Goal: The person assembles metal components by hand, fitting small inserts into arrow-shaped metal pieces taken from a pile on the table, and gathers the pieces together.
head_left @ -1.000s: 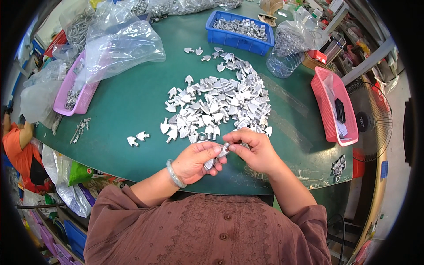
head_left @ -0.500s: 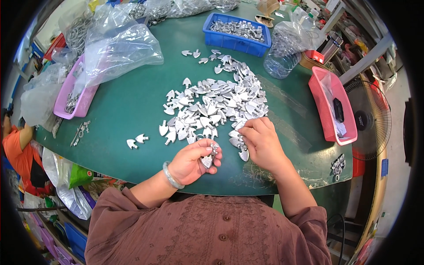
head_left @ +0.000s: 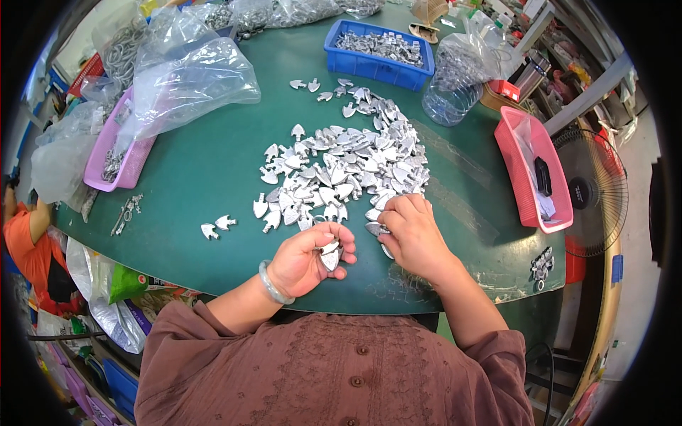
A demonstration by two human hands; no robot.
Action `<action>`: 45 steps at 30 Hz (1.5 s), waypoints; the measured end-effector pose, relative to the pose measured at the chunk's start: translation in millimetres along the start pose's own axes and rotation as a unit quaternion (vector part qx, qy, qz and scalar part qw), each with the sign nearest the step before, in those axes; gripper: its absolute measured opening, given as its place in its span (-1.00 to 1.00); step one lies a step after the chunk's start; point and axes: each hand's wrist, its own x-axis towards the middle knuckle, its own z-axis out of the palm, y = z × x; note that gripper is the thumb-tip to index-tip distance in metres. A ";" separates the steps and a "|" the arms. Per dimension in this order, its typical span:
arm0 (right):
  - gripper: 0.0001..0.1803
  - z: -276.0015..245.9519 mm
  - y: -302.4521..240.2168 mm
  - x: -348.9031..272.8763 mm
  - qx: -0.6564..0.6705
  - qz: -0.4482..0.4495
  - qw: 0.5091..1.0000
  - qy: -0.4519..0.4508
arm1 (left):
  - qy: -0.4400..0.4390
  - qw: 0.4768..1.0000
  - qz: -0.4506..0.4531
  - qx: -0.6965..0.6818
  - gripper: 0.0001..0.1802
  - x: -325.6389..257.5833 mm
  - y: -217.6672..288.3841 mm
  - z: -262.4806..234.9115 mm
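A big heap of small silver spade-shaped metal pieces (head_left: 348, 167) lies spread on the round green table (head_left: 213, 184). My left hand (head_left: 307, 257), with a pale bangle on the wrist, curls around a small stack of these metal pieces (head_left: 329, 255) near the table's front edge. My right hand (head_left: 412, 236) rests palm down at the near edge of the heap, its fingers on loose pieces there. Two separate pieces (head_left: 217, 226) lie apart to the left.
A blue bin (head_left: 380, 50) of metal parts stands at the back. A pink tray (head_left: 114, 153) under clear plastic bags (head_left: 188, 78) is at the left, a red tray (head_left: 533, 167) at the right, near a fan (head_left: 590, 192). A person in orange (head_left: 28, 248) sits far left.
My hands have parted. The right hand moved off the left hand and down onto the near edge of the heap; the left hand stays low with its stack of pieces.
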 end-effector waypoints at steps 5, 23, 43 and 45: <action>-0.82 0.5 1.9 -1.8 0.065 0.006 0.997 0.037 | 0.044 0.999 0.003 0.016 -0.68 -1.2 0.7 1.9; -0.78 7.8 -6.4 -13.0 0.554 0.109 0.826 0.002 | 0.045 0.991 -0.070 0.103 -0.76 1.7 -4.7 15.4; -0.71 -3.1 10.9 0.5 0.129 0.037 0.987 0.087 | 0.050 0.994 -0.041 0.089 -0.80 -2.0 -4.0 15.0; -0.73 -1.6 9.4 5.0 0.073 0.029 0.994 0.074 | 0.064 0.995 -0.039 0.060 -0.84 -1.9 -2.9 15.2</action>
